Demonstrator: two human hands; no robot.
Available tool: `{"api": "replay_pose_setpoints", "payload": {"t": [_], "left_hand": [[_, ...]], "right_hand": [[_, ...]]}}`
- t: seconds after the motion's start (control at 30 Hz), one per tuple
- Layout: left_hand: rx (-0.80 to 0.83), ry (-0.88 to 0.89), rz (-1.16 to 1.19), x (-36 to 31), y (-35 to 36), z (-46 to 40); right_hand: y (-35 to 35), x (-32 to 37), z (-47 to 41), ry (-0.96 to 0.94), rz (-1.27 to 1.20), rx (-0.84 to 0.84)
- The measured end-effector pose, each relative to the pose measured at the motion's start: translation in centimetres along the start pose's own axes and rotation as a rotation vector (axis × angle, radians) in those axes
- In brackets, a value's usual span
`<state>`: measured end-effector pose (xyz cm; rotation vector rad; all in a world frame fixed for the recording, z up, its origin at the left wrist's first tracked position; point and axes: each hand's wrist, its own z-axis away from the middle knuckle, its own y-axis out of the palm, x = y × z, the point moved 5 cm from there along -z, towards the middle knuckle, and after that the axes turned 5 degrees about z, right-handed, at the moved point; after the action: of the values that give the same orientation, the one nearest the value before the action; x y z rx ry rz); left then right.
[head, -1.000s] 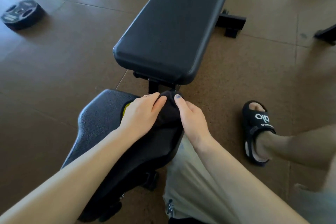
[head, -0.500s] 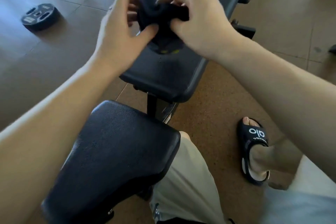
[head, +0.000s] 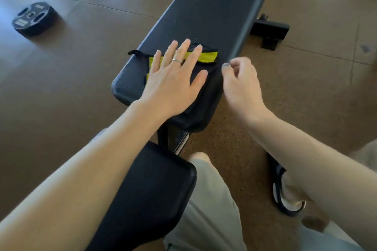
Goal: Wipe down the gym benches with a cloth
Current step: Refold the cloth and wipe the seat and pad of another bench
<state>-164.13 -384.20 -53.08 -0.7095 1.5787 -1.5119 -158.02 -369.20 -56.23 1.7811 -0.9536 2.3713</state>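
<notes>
Now, head view, looking down along a black padded gym bench (head: 214,12) running away toward the top of frame. Left hand (head: 173,81) lies flat on a black cloth with a yellow-green stripe (head: 206,57), fingers straight and spread, palm pressing the cloth onto the near end of the long back pad. A ring shows on one finger of that hand. Cloth sits at the near end of the pad, its stripe showing beyond the fingertips, a small loop of fabric sticking out at its far left corner.

Right hand (head: 242,85) hovers just beside the pad's right edge, near the cloth. Fingers loosely curled, thumb and forefinger close together; motion blur there, nothing seen between them, so it reads as relaxed and holding nothing.

Separate seat pad (head: 146,195) in the near foreground, below the left forearm, with a gap and a bit of metal frame between it and the back pad. Bench foot crossbar (head: 269,32) visible at upper right.

Floor: brown tiles. A black weight plate (head: 34,18) lies flat at upper left, well apart from the bench. Light-coloured shorts (head: 208,210) at bottom centre. A foot in a black slide sandal (head: 285,195) stands on the floor at right, partly hidden by the right forearm.
</notes>
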Motion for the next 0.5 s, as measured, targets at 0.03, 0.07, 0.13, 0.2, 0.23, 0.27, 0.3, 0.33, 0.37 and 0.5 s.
{"api": "replay_pose_setpoints", "payload": {"t": [0.03,0.07,0.13,0.2,0.23,0.27,0.3,0.33,0.37,0.5], "left_hand": [[0.054,-0.062,-0.013,0.3,1.3,-1.1],[0.079,-0.098,-0.018,0.7,2.2,-1.8],[0.074,-0.103,-0.026,0.9,3.0,-2.0],[0.061,-0.058,-0.025,0.7,2.9,0.3],[0.059,-0.036,-0.022,0.6,2.7,2.2],[0.06,-0.017,-0.021,0.7,2.7,4.0],[0.07,-0.007,-0.024,0.8,2.7,5.8],[0.079,-0.004,-0.024,0.9,2.7,7.1],[0.081,-0.006,-0.019,1.0,2.7,7.6],[0.013,-0.018,-0.018,0.5,2.8,3.6]], "right_hand": [[1.1,-1.0,-0.2,0.188,-0.13,0.088],[2.4,-1.9,-0.2,0.337,-0.269,0.175],[4.3,-2.2,-0.1,0.441,-0.463,0.248],[5.1,-2.2,-0.2,0.457,-0.505,0.232],[5.2,-2.1,-0.3,0.471,-0.526,0.22],[5.3,-2.1,-0.5,0.474,-0.543,0.215],[5.4,-2.1,-0.6,0.471,-0.542,0.211],[5.5,-2.0,-0.6,0.467,-0.543,0.199],[5.4,-2.1,-0.6,0.466,-0.542,0.185],[6.0,-2.1,0.1,0.405,-0.526,0.148]]}}
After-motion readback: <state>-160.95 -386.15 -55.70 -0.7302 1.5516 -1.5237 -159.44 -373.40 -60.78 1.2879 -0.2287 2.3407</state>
